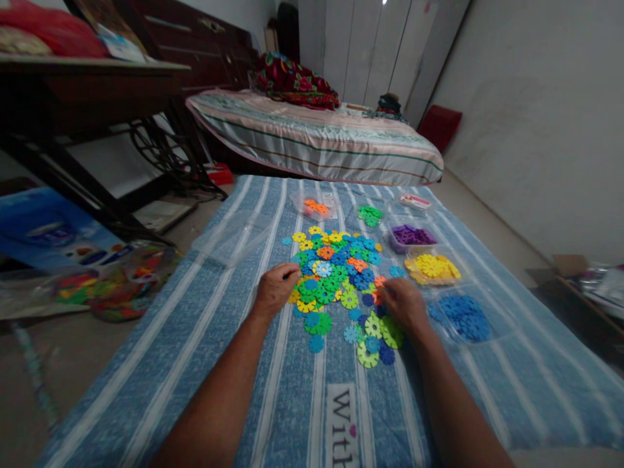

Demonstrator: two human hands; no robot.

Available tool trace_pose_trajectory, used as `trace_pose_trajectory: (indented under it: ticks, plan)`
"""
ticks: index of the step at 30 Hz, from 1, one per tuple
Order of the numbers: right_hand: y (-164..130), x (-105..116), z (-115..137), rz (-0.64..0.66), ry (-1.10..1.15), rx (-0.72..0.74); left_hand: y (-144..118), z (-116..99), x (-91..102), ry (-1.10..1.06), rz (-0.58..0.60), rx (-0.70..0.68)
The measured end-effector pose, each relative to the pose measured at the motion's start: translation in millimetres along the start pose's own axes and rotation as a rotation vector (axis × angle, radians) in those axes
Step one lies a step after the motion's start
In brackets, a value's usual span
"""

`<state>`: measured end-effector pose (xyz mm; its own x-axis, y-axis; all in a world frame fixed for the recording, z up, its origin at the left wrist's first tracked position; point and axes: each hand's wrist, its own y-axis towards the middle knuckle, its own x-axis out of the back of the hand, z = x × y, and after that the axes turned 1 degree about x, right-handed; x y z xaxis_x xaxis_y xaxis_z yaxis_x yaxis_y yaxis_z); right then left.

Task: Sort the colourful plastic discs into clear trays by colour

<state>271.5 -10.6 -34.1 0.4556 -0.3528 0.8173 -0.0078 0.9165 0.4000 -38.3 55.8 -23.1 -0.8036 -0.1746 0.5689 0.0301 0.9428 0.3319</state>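
Note:
A loose pile of notched plastic snowflake discs (331, 283) in green, yellow, blue and orange lies on the striped cloth. At the pile's left edge is my left hand (277, 287), with its fingers curled and thumb and forefinger together; anything between them is too small to make out. My right hand (403, 300) is closed at the right edge, its fingertips by some orange discs (378, 286); what they grip is hidden. Sorted discs fill clear tubs on the right: blue discs (465, 316), yellow discs (433, 266) and purple discs (413, 235).
Farther back are tubs with green discs (370, 215) and orange discs (316, 208). A clear plastic lid or tray (234, 240) lies left of the pile. Beyond the cloth-covered table (195, 325) stands a bed (312, 146); a sewing-machine table (88, 78) is at left.

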Motion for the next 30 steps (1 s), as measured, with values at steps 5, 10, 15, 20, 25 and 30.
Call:
trace_pose_trajectory:
  ticks: [5,10,15,20,25,30]
  plan:
    - [0,3,1,0.096,-0.130,-0.033,0,1,0.1,0.000,0.002,0.006]
    - [0,8,8,0.118,-0.231,-0.102,0,2,-0.7,0.000,-0.007,-0.003]
    - [-2,10,15,0.096,-0.316,-0.166,0,1,-0.7,0.007,-0.005,-0.003]
    - [-2,10,14,0.106,-0.333,-0.225,0,-2,0.9,0.011,0.004,0.006]
    - [-2,10,12,0.090,-0.290,-0.230,0,-1,0.6,0.009,-0.005,-0.002]
    - [-13,12,13,0.032,-0.262,-0.200,0,2,-0.5,0.010,-0.009,0.004]
